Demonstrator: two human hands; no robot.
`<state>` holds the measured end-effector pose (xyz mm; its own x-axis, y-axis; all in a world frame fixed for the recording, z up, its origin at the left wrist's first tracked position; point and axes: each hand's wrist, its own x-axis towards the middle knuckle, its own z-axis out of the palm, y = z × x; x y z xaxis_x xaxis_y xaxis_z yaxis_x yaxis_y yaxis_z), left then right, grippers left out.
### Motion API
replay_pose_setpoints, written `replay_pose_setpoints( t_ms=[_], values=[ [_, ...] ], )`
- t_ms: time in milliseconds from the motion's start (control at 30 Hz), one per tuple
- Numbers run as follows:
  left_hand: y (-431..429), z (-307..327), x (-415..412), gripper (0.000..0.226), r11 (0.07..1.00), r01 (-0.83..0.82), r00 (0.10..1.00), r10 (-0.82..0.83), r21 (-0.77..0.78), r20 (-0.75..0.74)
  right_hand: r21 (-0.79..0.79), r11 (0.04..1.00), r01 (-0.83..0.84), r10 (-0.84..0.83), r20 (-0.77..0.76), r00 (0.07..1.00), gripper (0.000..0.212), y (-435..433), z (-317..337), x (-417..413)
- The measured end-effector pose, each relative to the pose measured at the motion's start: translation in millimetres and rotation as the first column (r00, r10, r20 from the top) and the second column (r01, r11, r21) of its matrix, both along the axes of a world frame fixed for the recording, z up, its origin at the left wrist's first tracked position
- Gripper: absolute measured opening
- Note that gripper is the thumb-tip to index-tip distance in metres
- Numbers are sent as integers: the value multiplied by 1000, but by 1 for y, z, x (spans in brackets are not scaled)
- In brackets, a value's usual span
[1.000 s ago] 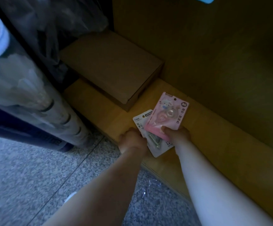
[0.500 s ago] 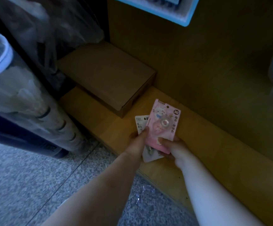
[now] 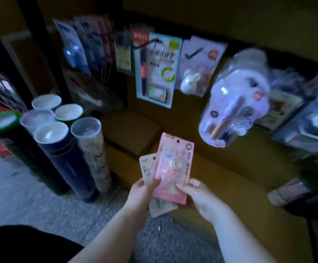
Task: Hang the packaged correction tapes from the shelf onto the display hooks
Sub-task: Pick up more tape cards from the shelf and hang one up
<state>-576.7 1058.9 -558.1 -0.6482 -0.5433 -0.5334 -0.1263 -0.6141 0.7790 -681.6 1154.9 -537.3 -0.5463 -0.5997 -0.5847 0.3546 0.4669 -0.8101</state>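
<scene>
Front package (image 3: 171, 168) is overlapping rear package (image 3: 147, 166), both sitting between left hand (image 3: 143, 192) and right hand (image 3: 198, 198), above the shelf (image 3: 234, 183). Box (image 3: 131, 130) is lying on the shelf behind them. Tubes (image 3: 68, 149) are standing left on the floor (image 3: 21, 202). Carded items (image 3: 156, 69) are hanging above the box.

Tall tubes (image 3: 68, 168), pale-lidded, upright in a cluster on the speckled floor (image 3: 40, 205) at left; the front ones are dark blue and printed white. Flat cardboard box (image 3: 131, 130), closed, just right of the tubes. Blue-edged card (image 3: 158, 69) holding a pen, hanging above the box. Lilac card (image 3: 198, 65) with a white mouse-shaped item, beside it on the right. Clear blister pack (image 3: 238, 99) of lilac pieces (contents blurred), further right. Row of dark carded packs (image 3: 82, 46), upper left, with a yellow tag (image 3: 123, 57) alongside.
</scene>
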Motion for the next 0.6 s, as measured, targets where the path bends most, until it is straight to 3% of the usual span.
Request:
replay_pose_setpoints(
  t_ms=[100, 333, 600],
  values=[
    [12, 45, 36, 16, 998, 14, 998, -18, -55, -66, -54, 998, -17, 10, -119, 993, 6, 23, 46, 26],
    [37, 159, 78, 42, 972, 88, 944, -152, -219, -294, -421, 904, 71, -197, -266, 944, 15, 50, 158, 57],
    [66, 249, 59, 32, 955, 40, 896, -164, -294, -412, -535, 838, 105, -347, -374, 860, 24, 78, 253, 57]
  ],
)
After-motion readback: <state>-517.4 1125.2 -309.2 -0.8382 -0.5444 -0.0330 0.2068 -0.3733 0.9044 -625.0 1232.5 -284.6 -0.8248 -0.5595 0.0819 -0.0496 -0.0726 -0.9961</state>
